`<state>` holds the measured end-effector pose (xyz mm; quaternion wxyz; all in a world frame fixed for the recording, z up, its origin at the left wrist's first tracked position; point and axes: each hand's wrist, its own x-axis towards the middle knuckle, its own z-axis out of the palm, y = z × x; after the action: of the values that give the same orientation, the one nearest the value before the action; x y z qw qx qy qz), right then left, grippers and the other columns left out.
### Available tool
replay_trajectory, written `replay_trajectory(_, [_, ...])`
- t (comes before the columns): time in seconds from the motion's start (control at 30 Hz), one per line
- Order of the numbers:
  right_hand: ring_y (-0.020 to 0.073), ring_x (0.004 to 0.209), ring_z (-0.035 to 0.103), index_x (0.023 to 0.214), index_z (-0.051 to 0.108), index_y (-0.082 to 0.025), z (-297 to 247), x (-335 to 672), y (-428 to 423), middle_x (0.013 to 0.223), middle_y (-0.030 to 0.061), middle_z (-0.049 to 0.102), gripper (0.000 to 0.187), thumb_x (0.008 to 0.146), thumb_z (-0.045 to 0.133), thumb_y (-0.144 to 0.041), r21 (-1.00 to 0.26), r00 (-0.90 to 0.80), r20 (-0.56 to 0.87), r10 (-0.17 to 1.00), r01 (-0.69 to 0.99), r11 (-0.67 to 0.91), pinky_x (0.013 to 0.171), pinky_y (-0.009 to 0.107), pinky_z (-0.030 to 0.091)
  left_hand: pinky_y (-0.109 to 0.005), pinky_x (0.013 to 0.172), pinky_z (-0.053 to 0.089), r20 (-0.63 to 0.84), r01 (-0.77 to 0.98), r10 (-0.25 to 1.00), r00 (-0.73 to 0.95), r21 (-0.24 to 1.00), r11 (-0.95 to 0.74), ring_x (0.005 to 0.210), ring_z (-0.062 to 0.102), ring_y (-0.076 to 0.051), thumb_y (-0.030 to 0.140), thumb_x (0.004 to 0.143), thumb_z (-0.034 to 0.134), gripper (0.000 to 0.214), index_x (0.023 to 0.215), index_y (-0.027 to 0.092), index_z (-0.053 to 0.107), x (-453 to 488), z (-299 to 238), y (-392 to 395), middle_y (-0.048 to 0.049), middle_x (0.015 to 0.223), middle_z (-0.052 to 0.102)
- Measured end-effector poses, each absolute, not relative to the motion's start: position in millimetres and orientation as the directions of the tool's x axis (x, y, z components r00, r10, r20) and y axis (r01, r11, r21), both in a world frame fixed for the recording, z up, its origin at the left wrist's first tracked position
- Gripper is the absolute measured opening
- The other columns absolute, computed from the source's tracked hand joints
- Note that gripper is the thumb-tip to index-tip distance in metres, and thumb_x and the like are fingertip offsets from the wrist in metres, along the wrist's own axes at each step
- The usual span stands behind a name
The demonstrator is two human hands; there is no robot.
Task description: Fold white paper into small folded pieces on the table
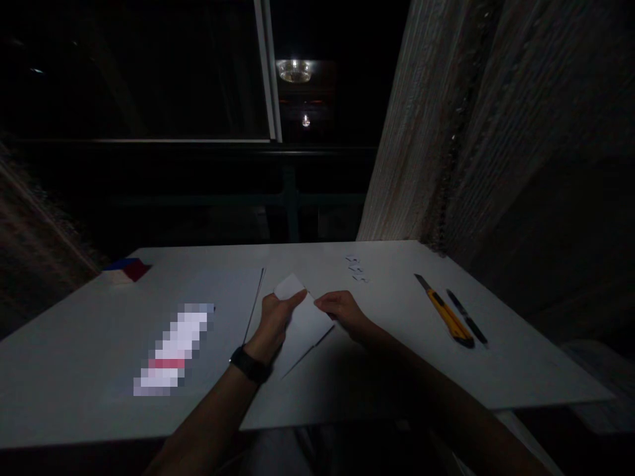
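Observation:
A white sheet of paper [302,334] is held above the table in front of me, its lower edge and right corner dark in the shade. My left hand [275,320], with a dark watch on the wrist, grips the paper from the left, thumb on top near its upper edge. At the right edge of the same sheet, my right hand [343,309] has thumb and forefinger pinched together. Whether a small strip sits in that pinch is too dim to tell. Several small paper pieces with dark marks [356,270] lie beyond my right hand.
On the right lie a yellow utility knife [441,314], blade out, and a dark pen [467,317]. To the left are a large pale sheet [231,311], a bright pixelated rectangle [173,350] and a blue, red and white block [125,271]. Curtains flank a dark window behind the white table [387,396].

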<state>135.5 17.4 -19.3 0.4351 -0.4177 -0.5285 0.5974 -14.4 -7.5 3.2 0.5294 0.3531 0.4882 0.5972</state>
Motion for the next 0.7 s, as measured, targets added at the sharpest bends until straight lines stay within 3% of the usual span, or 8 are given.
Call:
replay_trajectory(0.2, [0.0087,0.046,0.043,0.061,0.067,-0.012,-21.7,138.4,20.8,0.048,-0.0016,0.055,0.02,0.053,0.07,-0.03,-0.99,-0.295,-0.083,0.952,-0.083,-0.112,0.05,0.024,0.03,-0.028,0.058,0.047,-0.083,-0.285,0.971,-0.225,0.958,0.016,0.057,0.061,-0.017,0.027,0.051,0.079,0.039,0.081,0.009,0.064,-14.8,6.8,-8.0,-0.0068,0.069,0.067])
replay_trajectory(0.37, [0.0078,0.045,0.041,0.062,0.067,-0.012,-19.5,139.3,20.2,0.047,-0.0023,0.054,0.021,0.053,0.07,-0.031,-0.991,-0.287,-0.054,0.956,-0.101,-0.087,0.049,0.023,0.028,-0.03,0.06,0.049,-0.086,-0.276,0.994,-0.064,0.959,0.065,0.065,0.063,-0.02,0.028,0.052,0.079,0.04,0.084,0.009,0.063,-15.7,7.7,-9.0,-0.0101,0.079,0.068])
replay_trajectory(0.47, [0.0084,0.046,0.044,0.061,0.067,-0.012,-18.3,138.3,18.8,0.048,-0.0019,0.055,0.021,0.052,0.071,-0.03,-0.987,-0.289,-0.069,0.955,-0.12,-0.108,0.048,0.023,0.029,-0.03,0.059,0.049,-0.119,-0.245,0.988,-0.094,0.965,0.093,0.064,0.063,-0.021,0.026,0.049,0.08,0.041,0.082,0.009,0.063,-16.0,5.3,-7.4,-0.0102,0.079,0.068])
replay_trajectory(0.7, [0.0113,0.048,0.051,0.06,0.067,-0.012,-15.9,138.2,16.1,0.05,-0.0001,0.059,0.019,0.051,0.071,-0.028,-0.983,-0.318,-0.101,0.943,-0.112,-0.143,0.052,0.025,0.037,-0.03,0.057,0.05,-0.162,-0.357,0.983,-0.081,0.926,0.124,0.061,0.063,-0.02,0.024,0.054,0.078,0.036,0.084,0.009,0.062,-22.6,4.6,-2.0,-0.0091,0.076,0.068])
